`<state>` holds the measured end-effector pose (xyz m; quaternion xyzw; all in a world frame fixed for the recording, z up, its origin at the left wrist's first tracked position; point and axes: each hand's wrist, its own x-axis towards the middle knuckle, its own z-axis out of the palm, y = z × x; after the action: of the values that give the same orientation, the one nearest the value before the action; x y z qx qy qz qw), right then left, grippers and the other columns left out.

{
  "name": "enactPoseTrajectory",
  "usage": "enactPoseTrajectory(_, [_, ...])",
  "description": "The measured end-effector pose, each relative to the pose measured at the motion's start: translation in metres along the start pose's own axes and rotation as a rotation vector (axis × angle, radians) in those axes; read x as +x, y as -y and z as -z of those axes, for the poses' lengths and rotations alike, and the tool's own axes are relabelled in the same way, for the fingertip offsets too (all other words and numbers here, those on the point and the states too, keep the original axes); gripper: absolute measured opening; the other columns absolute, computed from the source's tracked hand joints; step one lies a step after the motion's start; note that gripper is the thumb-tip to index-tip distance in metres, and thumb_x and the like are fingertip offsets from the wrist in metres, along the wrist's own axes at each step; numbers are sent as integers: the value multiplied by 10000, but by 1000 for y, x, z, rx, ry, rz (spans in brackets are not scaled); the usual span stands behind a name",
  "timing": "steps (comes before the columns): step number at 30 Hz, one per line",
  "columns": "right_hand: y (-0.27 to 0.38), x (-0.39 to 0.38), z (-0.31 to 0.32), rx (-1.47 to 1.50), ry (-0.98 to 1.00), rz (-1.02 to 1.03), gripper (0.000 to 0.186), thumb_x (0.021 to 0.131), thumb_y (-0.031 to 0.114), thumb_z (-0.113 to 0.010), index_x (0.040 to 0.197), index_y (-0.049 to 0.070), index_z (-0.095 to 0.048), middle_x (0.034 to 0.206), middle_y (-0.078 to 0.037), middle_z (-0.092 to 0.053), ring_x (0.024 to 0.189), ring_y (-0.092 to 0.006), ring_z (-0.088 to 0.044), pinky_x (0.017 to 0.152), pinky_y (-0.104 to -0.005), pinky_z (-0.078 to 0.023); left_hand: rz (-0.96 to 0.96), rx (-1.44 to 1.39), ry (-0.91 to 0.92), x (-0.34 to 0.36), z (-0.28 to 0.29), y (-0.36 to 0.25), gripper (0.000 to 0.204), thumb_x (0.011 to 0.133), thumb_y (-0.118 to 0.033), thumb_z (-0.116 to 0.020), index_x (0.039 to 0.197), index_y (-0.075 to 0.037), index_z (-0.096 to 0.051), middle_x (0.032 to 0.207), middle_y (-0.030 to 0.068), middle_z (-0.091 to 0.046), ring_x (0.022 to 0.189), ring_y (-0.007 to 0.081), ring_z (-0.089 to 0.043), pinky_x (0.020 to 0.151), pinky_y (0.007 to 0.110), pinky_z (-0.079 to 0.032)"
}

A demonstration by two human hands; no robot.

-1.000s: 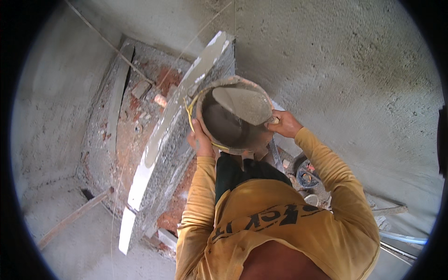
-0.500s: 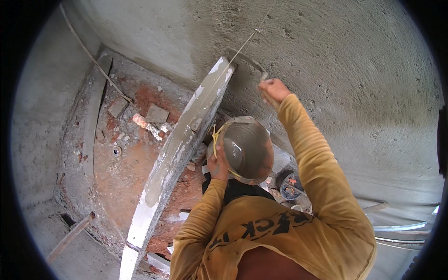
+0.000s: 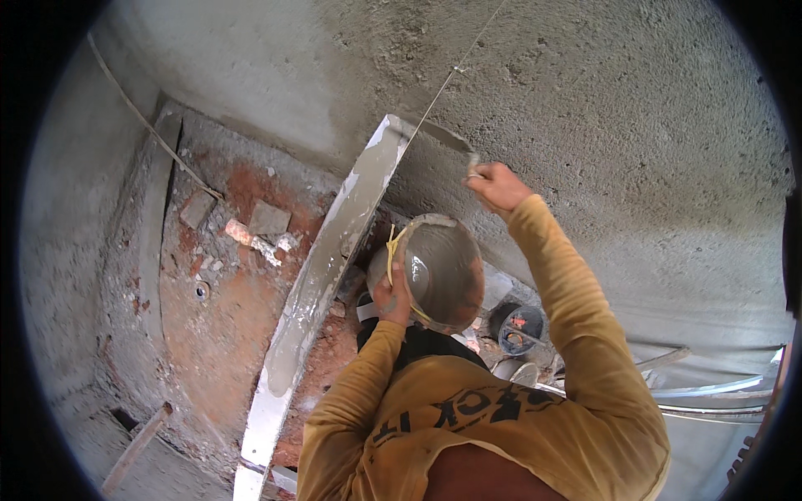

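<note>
So the left hand (image 3: 393, 294) is clamped on the near rim of a round metal mortar pan (image 3: 434, 271), fingers curled over the edge, holding it up tilted at about chest level. The pan is smeared grey inside with wet mortar, can't tell how much is actually pooled in there. There's a yellow cord (image 3: 391, 250) hanging along its left rim, right above that hand.

The right hand (image 3: 497, 185) is raised higher and to the right of the pan, well apart from it, fist closed around the handle of a trowel (image 3: 455, 144). The blade sits flat against the rough grey plastered wall (image 3: 601, 108), up and left of the knuckles.

Just left of the pan, one long straightedge board (image 3: 322, 280) coated in mortar leans from the floor up to the wall, its top end next to the trowel blade. One thin string line (image 3: 468, 50) runs up the wall from there.

Down on the floor: one dark bucket (image 3: 520, 327) just right of the pan and below the right arm, contents hard to make out. A few brick pieces (image 3: 269, 219) lie on the reddish dirt (image 3: 217, 317) to the left, and one wooden stick (image 3: 135, 447) lies at the lower left. Both sleeves are mustard yellow.
</note>
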<state>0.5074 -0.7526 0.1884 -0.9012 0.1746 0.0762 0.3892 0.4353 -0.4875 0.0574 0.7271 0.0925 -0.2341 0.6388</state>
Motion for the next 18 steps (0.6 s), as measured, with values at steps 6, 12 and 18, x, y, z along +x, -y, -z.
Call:
enactPoseTrajectory(6, [2, 28, 26, 387, 28, -268, 247, 829, 260, -646, 879, 22, -603, 629, -37, -520, 506, -139, -515, 455, -298, -405, -63, -43, -19, 4, -1, 11, 516, 961, -428, -450, 764, 29, -588, 620, 63, -527, 615, 146, -501, 586, 324, -406])
enactPoseTrajectory(12, [19, -32, 60, 476, -8, -311, 233, 835, 260, -635, 867, 34, -587, 627, -29, -513, 486, -127, -482, 447, -289, -405, 7, -122, -18, -1, 6, 12, 486, 957, -427, -477, 749, -2, -588, 629, -6, -502, 622, 107, -481, 563, 277, -389])
enactPoseTrajectory(18, [-49, -169, 23, 362, -8, -380, 227, 841, 268, -619, 869, 45, -582, 643, -3, -507, 480, -116, -498, 447, -248, -401, 149, -249, 88, 5, 27, 16, 457, 920, -445, -548, 997, 1, -619, 916, 39, -618, 798, 119, -566, 706, 257, -461])
